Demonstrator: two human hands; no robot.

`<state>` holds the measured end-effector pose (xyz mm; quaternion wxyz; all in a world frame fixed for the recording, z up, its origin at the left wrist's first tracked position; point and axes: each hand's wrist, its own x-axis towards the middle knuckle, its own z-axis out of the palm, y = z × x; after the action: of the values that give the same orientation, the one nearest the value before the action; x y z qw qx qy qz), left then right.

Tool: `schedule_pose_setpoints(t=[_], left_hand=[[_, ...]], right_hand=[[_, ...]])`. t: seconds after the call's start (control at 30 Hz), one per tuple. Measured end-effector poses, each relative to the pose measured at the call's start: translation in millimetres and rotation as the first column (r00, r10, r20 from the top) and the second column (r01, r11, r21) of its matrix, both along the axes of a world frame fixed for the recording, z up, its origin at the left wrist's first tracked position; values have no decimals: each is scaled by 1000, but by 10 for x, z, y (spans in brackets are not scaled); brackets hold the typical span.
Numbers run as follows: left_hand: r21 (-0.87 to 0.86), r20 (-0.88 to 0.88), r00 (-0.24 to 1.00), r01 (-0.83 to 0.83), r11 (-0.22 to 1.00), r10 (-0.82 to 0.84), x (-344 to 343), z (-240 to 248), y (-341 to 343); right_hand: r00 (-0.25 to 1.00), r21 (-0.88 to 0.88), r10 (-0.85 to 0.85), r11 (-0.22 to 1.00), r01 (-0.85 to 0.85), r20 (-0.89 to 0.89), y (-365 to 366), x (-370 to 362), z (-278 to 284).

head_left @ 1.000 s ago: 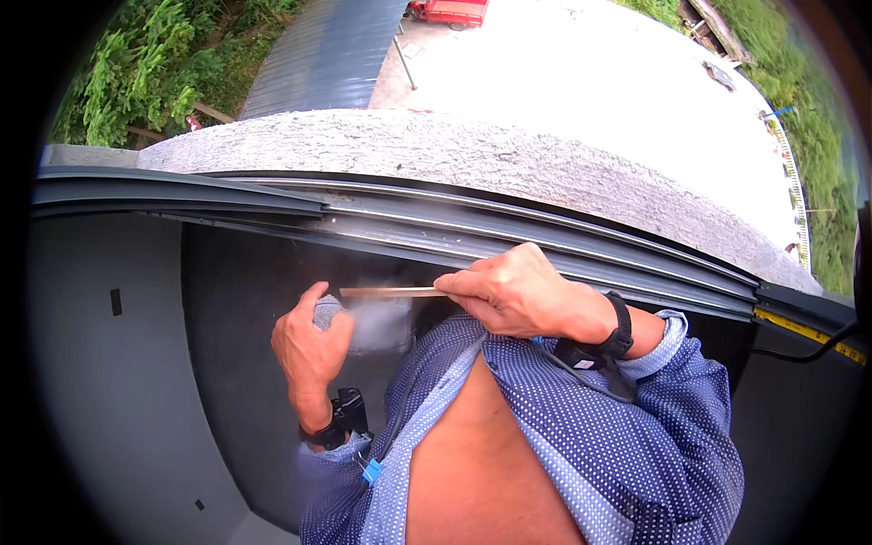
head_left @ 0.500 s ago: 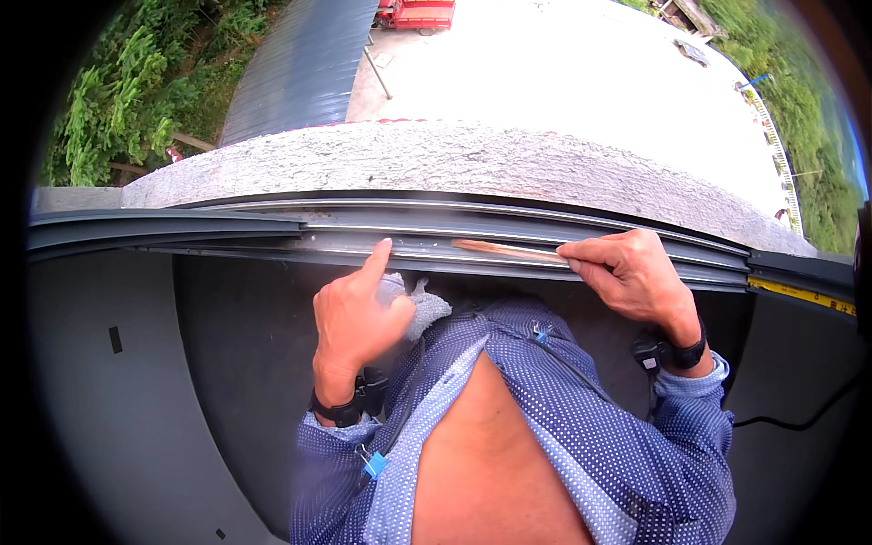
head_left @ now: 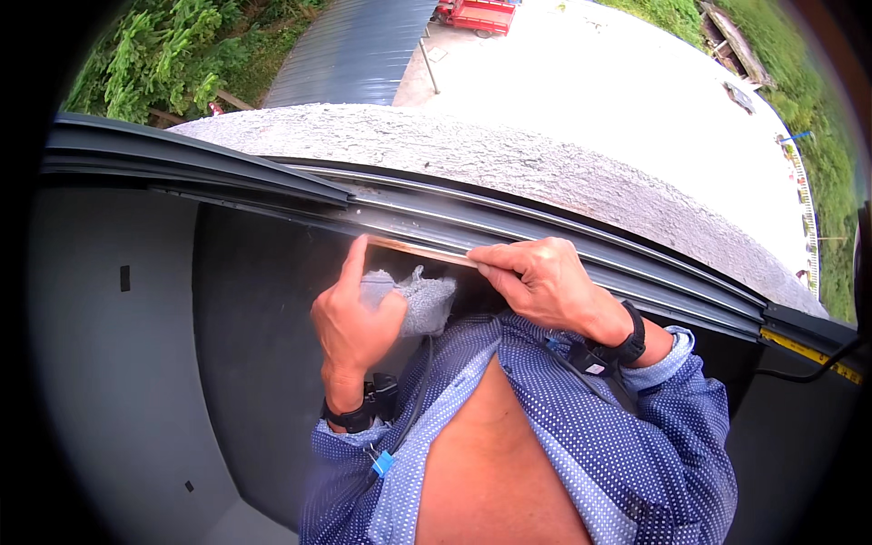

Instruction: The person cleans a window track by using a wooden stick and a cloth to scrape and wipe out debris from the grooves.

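Note:
My right hand (head_left: 549, 289) pinches one end of a thin flat wooden stick (head_left: 427, 252) between thumb and fingers. The stick points left along the inner edge of a dark grey window track (head_left: 545, 232). At its browned far end is the outstretched index finger of my left hand (head_left: 352, 313); whether they touch I cannot tell. The other left fingers are curled round a grey cloth (head_left: 427, 304), which hangs out beside the thumb. Small pale specks lie in the track near its left part.
A dark sliding sash frame (head_left: 200, 163) covers the track's left end. Beyond the track runs a rough concrete ledge (head_left: 472, 145). Yellow measuring tape (head_left: 808, 356) lies by the right end, near a black cable (head_left: 799, 377). Outside below are a metal roof (head_left: 354, 54) and a red cart (head_left: 477, 15).
My right hand has moved left with the stick, bringing its tip from the track to my left index finger. The view has tilted and shifted.

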<state>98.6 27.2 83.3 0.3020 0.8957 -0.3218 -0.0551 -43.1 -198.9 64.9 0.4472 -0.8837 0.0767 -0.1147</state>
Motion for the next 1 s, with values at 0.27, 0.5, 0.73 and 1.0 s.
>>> schedule_pose_setpoints(t=[0.27,0.5,0.73,1.0], left_hand=[[-6,-41,994,-105,994,105,-94,-234,268],[-75,-56,991,-125,989,121,-151,-315,289],[-86,-101,983,-164,983,155,-229,-317,351],[-126,-85,987,-144,981,134,-248,-330,347]], right_hand=[[988,-132,-33,991,12,-153,-194,222,73],[986,-139,23,989,-46,-168,106,816,-104],[987,-156,28,986,-53,-156,365,1123,-212],[984,-419,159,891,-176,-75,406,1012,-344]])
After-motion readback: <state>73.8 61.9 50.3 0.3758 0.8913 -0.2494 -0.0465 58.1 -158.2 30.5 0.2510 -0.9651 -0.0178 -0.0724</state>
